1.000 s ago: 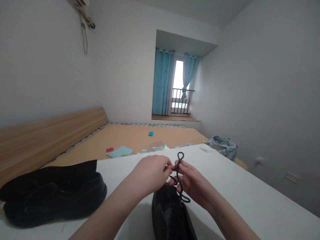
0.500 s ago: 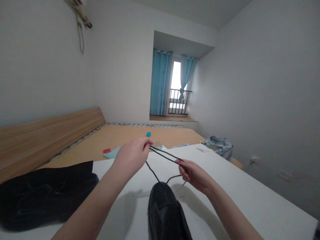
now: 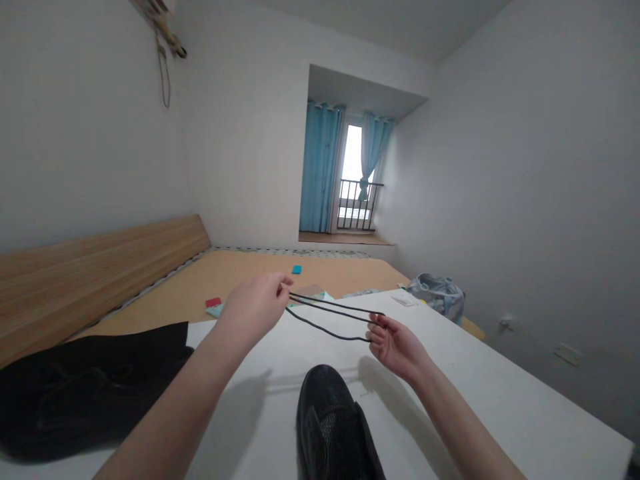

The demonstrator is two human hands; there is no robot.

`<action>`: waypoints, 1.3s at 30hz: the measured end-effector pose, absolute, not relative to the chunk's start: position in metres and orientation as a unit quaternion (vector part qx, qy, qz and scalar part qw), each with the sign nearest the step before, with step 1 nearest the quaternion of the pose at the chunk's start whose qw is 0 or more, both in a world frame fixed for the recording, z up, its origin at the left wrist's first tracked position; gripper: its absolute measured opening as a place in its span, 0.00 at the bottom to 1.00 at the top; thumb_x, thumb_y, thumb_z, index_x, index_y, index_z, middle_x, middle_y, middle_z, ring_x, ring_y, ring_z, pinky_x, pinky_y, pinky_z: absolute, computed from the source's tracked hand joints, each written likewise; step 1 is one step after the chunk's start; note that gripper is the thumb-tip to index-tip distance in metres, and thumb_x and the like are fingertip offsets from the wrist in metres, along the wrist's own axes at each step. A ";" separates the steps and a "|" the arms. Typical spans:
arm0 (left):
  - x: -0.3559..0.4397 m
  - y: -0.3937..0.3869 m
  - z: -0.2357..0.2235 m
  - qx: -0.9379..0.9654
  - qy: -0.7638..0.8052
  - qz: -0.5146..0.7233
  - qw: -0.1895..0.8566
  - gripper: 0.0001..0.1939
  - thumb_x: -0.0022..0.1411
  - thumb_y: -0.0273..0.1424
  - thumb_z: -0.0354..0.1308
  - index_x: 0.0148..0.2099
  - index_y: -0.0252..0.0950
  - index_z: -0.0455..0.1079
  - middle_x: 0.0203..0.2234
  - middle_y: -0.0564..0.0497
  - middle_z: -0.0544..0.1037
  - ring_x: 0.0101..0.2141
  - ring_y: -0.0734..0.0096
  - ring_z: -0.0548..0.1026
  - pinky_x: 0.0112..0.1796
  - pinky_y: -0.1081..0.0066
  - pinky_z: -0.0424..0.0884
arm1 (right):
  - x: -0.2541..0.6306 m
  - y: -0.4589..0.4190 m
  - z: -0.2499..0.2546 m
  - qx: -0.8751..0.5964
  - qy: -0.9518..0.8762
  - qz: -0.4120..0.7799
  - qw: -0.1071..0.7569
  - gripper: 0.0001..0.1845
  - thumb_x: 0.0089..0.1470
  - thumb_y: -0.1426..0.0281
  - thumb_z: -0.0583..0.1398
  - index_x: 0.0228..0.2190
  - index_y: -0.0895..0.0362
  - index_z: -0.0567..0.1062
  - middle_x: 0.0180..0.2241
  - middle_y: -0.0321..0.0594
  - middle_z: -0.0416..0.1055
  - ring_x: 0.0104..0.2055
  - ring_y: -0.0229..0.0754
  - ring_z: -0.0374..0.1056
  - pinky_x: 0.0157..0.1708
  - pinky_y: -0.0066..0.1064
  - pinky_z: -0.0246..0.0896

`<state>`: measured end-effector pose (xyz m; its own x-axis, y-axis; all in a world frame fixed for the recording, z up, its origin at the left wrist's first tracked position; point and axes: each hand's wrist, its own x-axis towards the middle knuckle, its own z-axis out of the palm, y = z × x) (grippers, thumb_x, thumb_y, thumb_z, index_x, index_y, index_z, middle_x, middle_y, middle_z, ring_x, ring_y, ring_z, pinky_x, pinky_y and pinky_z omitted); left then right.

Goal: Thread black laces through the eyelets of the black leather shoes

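In the head view, the left hand (image 3: 253, 310) pinched a looped black shoelace (image 3: 333, 319) at mid-frame, its fingers (image 3: 280, 287) pressed together. The right hand (image 3: 397, 348) pinched the far end, above the white tabletop (image 3: 500, 393) and a black shoe (image 3: 327, 423) at bottom centre.

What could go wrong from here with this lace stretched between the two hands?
The black shoelace runs in close strands between the left hand and the right hand, so the strands could twist or tangle. The grip looks light at the fingertips, so it might slip. Below sits a black textured shoe on the white table; a dropped lace could land on it, black on black and harder to see.
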<state>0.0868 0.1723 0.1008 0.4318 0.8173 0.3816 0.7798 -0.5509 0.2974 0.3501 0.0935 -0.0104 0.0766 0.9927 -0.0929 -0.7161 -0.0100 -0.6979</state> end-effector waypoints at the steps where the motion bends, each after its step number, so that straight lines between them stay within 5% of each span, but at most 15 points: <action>1: 0.087 0.172 0.101 0.846 0.472 0.244 0.040 0.17 0.59 0.31 0.46 0.46 0.41 0.72 0.40 0.49 0.78 0.37 0.61 0.74 0.31 0.68 0.64 | 0.349 0.094 -0.011 -0.308 -0.225 0.642 0.665 0.10 0.58 0.73 0.51 0.28 0.59 0.69 0.13 0.28 0.55 0.15 0.30 0.56 0.16 0.19 0.52; 6: 0.087 0.172 0.102 0.844 0.472 0.252 0.032 0.17 0.57 0.31 0.48 0.46 0.42 0.72 0.37 0.51 0.78 0.36 0.63 0.74 0.30 0.69 0.63 | 0.346 0.096 -0.016 -0.344 -0.217 0.640 0.653 0.10 0.58 0.72 0.52 0.31 0.61 0.72 0.26 0.42 0.73 0.30 0.40 0.71 0.27 0.28 0.65; 9: 0.084 0.174 0.102 0.838 0.476 0.264 0.028 0.17 0.56 0.31 0.49 0.46 0.42 0.72 0.36 0.51 0.78 0.35 0.63 0.74 0.29 0.70 0.62 | 0.348 0.097 -0.018 -0.348 -0.206 0.638 0.655 0.09 0.56 0.73 0.53 0.29 0.61 0.73 0.33 0.46 0.76 0.36 0.44 0.72 0.34 0.33 0.66; 16: 0.080 0.178 0.101 0.855 0.424 0.267 0.132 0.19 0.55 0.35 0.48 0.47 0.39 0.71 0.34 0.48 0.77 0.33 0.64 0.73 0.28 0.72 0.61 | 0.350 0.091 -0.007 -0.264 -0.208 0.620 0.709 0.16 0.51 0.78 0.54 0.42 0.58 0.72 0.19 0.30 0.67 0.21 0.33 0.63 0.25 0.24 0.63; 21: 0.087 0.176 0.093 0.851 0.371 0.212 0.305 0.20 0.58 0.36 0.44 0.48 0.38 0.70 0.26 0.51 0.74 0.29 0.67 0.72 0.26 0.72 0.61 | 0.350 0.089 -0.003 -0.267 -0.207 0.596 0.728 0.13 0.49 0.78 0.54 0.37 0.57 0.73 0.26 0.35 0.74 0.27 0.34 0.69 0.27 0.24 0.65; 26: 0.098 0.163 0.093 0.820 0.279 0.186 0.463 0.17 0.56 0.36 0.51 0.47 0.38 0.69 0.22 0.55 0.71 0.27 0.72 0.69 0.29 0.73 0.61 | 0.346 0.092 -0.006 -0.331 -0.238 0.576 0.709 0.16 0.49 0.81 0.53 0.38 0.58 0.73 0.33 0.39 0.77 0.35 0.37 0.73 0.30 0.24 0.67; 33: 0.103 0.149 0.102 0.778 0.145 0.127 0.599 0.13 0.53 0.33 0.60 0.42 0.35 0.74 0.34 0.49 0.78 0.35 0.72 0.72 0.40 0.71 0.66 | 0.333 0.093 -0.013 -0.435 -0.296 0.539 0.658 0.11 0.58 0.65 0.57 0.38 0.58 0.74 0.26 0.40 0.75 0.27 0.36 0.71 0.22 0.23 0.61; 39: 0.106 0.147 0.099 0.812 0.161 0.101 0.551 0.12 0.55 0.35 0.58 0.40 0.34 0.74 0.33 0.48 0.79 0.33 0.71 0.74 0.38 0.69 0.68 | 0.339 0.096 -0.019 -0.499 -0.314 0.459 0.665 0.17 0.52 0.57 0.61 0.34 0.59 0.77 0.19 0.34 0.67 0.19 0.32 0.58 0.17 0.21 0.50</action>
<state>0.1057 0.1471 0.0989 0.9279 0.3727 -0.0141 0.1507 -0.3402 0.9282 0.3394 0.0957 -0.0190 0.3824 0.9231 -0.0414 -0.2967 0.0802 -0.9516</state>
